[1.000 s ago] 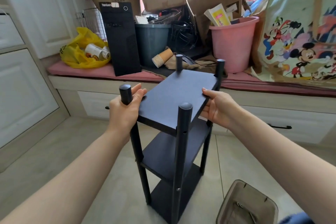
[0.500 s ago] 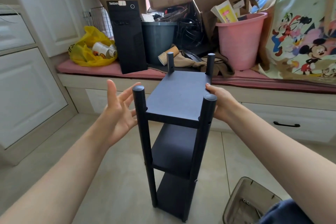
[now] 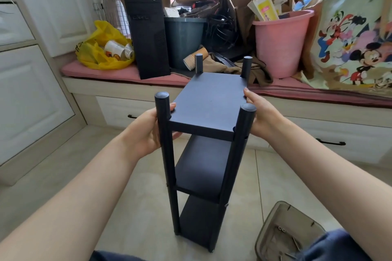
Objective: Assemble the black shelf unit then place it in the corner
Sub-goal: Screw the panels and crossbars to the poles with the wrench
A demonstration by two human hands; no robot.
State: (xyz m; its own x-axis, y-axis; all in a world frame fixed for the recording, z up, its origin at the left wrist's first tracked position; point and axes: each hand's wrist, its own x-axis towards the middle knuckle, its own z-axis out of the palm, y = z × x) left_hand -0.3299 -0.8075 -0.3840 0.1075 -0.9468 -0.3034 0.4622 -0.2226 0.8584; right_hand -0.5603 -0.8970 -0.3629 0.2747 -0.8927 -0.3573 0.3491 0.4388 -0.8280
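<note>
- Left grip (image 3: 146,131) pinches the top board of the black shelf unit (image 3: 210,101). Thumb lies on top just beside the near-left post (image 3: 162,101), fingers curled under the board's edge.
- Right grip (image 3: 262,117) takes the opp. long edge, thumb laid over the top surface, palm vs. the side. Fingers run under the board behind the near-right post (image 3: 246,116), so I can't see how far they wrap.
- Why both sides: the board edges give a level, balanced hold on a tall, narrow frame. The posts are round and I reckon it'd twist. Prob. set up for a lift/carry.
- Unit is upright w/ 3 boards and 4 posts in, right in front of me on the floor (image 3: 144,218), near the window seat (image 3: 127,73) but apart from it. Assembly looks done, placing not yet.
- Can't tell if the feet bear on the tiles or sit just off them. The far feet are hidden by the btm board.
- Tray (image 3: 267,224) at btm right is cut off by the frame edge and my knee. A few screws are in it, count unclear, and I can't say if they're spares.
- Target corner isn't identifiable from here. The seat carries a PC tower (image 3: 148,38), a pink bucket (image 3: 280,48) and a yellow bag (image 3: 99,57).
</note>
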